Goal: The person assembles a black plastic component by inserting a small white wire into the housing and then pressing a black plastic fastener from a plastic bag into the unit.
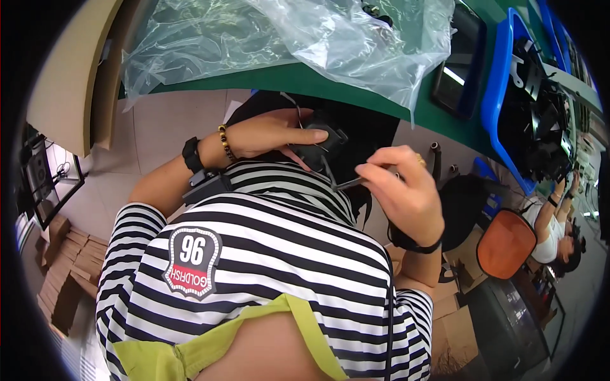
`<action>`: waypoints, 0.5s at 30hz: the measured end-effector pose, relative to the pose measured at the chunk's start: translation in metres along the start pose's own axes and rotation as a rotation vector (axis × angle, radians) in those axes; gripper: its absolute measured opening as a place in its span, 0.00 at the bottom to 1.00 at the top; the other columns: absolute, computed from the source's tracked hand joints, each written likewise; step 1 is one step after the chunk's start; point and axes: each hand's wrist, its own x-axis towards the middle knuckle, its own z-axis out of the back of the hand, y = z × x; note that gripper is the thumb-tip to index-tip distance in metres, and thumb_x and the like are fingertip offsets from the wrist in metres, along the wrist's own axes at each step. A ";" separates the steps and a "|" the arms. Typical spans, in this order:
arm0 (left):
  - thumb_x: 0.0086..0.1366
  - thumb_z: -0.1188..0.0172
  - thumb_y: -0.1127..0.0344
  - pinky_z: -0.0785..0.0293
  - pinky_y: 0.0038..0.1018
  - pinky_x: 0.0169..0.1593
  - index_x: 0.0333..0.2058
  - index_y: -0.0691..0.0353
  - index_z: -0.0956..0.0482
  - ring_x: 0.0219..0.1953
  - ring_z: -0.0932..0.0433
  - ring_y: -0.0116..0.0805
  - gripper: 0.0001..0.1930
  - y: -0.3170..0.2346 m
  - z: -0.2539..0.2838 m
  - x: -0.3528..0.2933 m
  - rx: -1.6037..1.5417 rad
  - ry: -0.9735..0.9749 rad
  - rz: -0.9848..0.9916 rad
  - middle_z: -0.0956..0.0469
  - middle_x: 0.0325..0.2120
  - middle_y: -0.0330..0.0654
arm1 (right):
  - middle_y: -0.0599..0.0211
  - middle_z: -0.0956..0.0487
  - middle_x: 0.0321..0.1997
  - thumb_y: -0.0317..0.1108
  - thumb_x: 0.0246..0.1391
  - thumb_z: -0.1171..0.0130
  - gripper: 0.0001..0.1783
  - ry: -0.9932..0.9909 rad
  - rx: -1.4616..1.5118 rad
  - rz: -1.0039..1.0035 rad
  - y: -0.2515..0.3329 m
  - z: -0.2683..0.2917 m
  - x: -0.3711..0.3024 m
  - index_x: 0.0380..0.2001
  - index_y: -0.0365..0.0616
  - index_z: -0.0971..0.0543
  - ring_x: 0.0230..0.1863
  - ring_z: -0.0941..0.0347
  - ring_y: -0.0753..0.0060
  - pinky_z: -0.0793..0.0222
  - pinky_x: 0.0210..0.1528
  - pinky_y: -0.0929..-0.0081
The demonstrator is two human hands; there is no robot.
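Over my lap, my left hand [286, 134] is closed round a small black plastic part [325, 147], its thumb lying on top. My right hand [403, 187], just to the right, pinches a thin grey metal piece [349, 184] between thumb and fingers. Its far end meets a narrow strip [329, 173] that runs down from the black part; whether they are joined I cannot tell. The exact kind of either held thing is not clear. A thin pale length also shows above the left hand.
Clear plastic sheeting [356, 47] overhangs the green table [248, 77] ahead. A dark flat tray [460, 70] and a blue bin [497, 95] of black parts stand at the right. Cardboard [70, 260] lies at lower left. Another person [551, 232] sits beyond an orange chair back [506, 244].
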 end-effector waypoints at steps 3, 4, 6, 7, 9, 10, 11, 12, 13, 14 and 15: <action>0.66 0.34 0.50 0.14 0.29 0.47 0.67 0.82 0.55 0.48 0.20 0.32 0.50 0.000 -0.003 -0.006 0.000 -0.009 0.012 0.26 0.53 0.51 | 0.62 0.25 0.44 0.19 0.39 0.33 0.16 -0.004 -0.069 0.090 -0.002 -0.026 -0.006 0.36 0.39 0.16 0.41 0.24 0.61 0.25 0.39 0.73; 0.67 0.35 0.50 0.14 0.29 0.47 0.67 0.83 0.55 0.49 0.20 0.32 0.50 -0.003 -0.003 -0.008 0.016 -0.005 0.007 0.26 0.52 0.51 | 0.63 0.25 0.44 0.20 0.39 0.33 0.16 -0.033 -0.133 0.133 -0.004 -0.030 -0.004 0.37 0.40 0.16 0.42 0.24 0.61 0.25 0.39 0.72; 0.66 0.35 0.49 0.14 0.28 0.47 0.67 0.83 0.54 0.48 0.20 0.32 0.50 -0.005 -0.005 -0.011 0.045 -0.022 0.009 0.26 0.52 0.51 | 0.64 0.25 0.44 0.21 0.39 0.32 0.17 -0.063 -0.195 0.179 -0.005 -0.034 -0.002 0.37 0.40 0.16 0.43 0.24 0.61 0.24 0.40 0.72; 0.66 0.35 0.48 0.14 0.28 0.47 0.67 0.82 0.53 0.48 0.20 0.32 0.50 -0.006 -0.005 -0.012 0.075 -0.035 0.011 0.26 0.52 0.51 | 0.65 0.25 0.44 0.20 0.39 0.33 0.17 -0.044 -0.192 0.203 -0.004 -0.036 -0.001 0.38 0.41 0.16 0.44 0.24 0.62 0.24 0.40 0.72; 0.66 0.35 0.47 0.14 0.27 0.46 0.67 0.82 0.52 0.48 0.20 0.32 0.50 -0.005 -0.005 -0.014 0.103 -0.053 0.013 0.26 0.53 0.51 | 0.66 0.25 0.45 0.20 0.40 0.33 0.17 -0.005 -0.183 0.253 -0.003 -0.038 0.000 0.38 0.42 0.16 0.45 0.24 0.62 0.23 0.40 0.71; 0.66 0.35 0.46 0.15 0.26 0.46 0.67 0.82 0.51 0.48 0.20 0.32 0.50 -0.003 -0.004 -0.015 0.129 -0.059 0.021 0.26 0.53 0.51 | 0.66 0.25 0.45 0.20 0.40 0.33 0.17 -0.005 -0.178 0.256 -0.003 -0.039 0.001 0.38 0.42 0.16 0.45 0.24 0.62 0.23 0.40 0.71; 0.65 0.35 0.44 0.15 0.26 0.45 0.67 0.81 0.51 0.48 0.20 0.32 0.51 -0.002 -0.002 -0.014 0.154 -0.065 0.030 0.26 0.53 0.52 | 0.66 0.25 0.45 0.20 0.40 0.34 0.18 0.000 -0.167 0.271 -0.002 -0.039 0.002 0.39 0.42 0.16 0.46 0.24 0.62 0.23 0.40 0.71; 0.65 0.35 0.43 0.16 0.25 0.45 0.67 0.81 0.50 0.49 0.20 0.32 0.51 0.000 0.000 -0.014 0.179 -0.070 0.038 0.26 0.53 0.52 | 0.67 0.25 0.45 0.20 0.40 0.34 0.18 0.005 -0.156 0.286 -0.002 -0.039 0.003 0.39 0.42 0.16 0.46 0.24 0.62 0.23 0.40 0.71; 0.65 0.35 0.43 0.16 0.25 0.45 0.67 0.81 0.50 0.49 0.20 0.32 0.51 0.002 0.002 -0.013 0.176 -0.075 0.040 0.26 0.53 0.52 | 0.67 0.25 0.45 0.20 0.40 0.35 0.18 0.011 -0.144 0.300 -0.002 -0.040 0.004 0.39 0.42 0.16 0.46 0.24 0.62 0.23 0.41 0.70; 0.65 0.35 0.42 0.16 0.24 0.44 0.68 0.80 0.51 0.49 0.21 0.33 0.52 0.002 0.006 -0.010 0.204 -0.069 0.032 0.27 0.54 0.53 | 0.67 0.25 0.45 0.20 0.40 0.35 0.18 0.011 -0.141 0.305 -0.003 -0.040 0.006 0.39 0.42 0.16 0.46 0.24 0.62 0.23 0.41 0.70; 0.64 0.35 0.40 0.17 0.23 0.43 0.68 0.80 0.51 0.49 0.21 0.34 0.53 -0.001 0.007 -0.008 0.232 -0.063 0.026 0.28 0.55 0.54 | 0.67 0.25 0.45 0.21 0.40 0.35 0.19 0.030 -0.155 0.300 -0.003 -0.040 0.008 0.40 0.42 0.16 0.46 0.24 0.62 0.23 0.41 0.70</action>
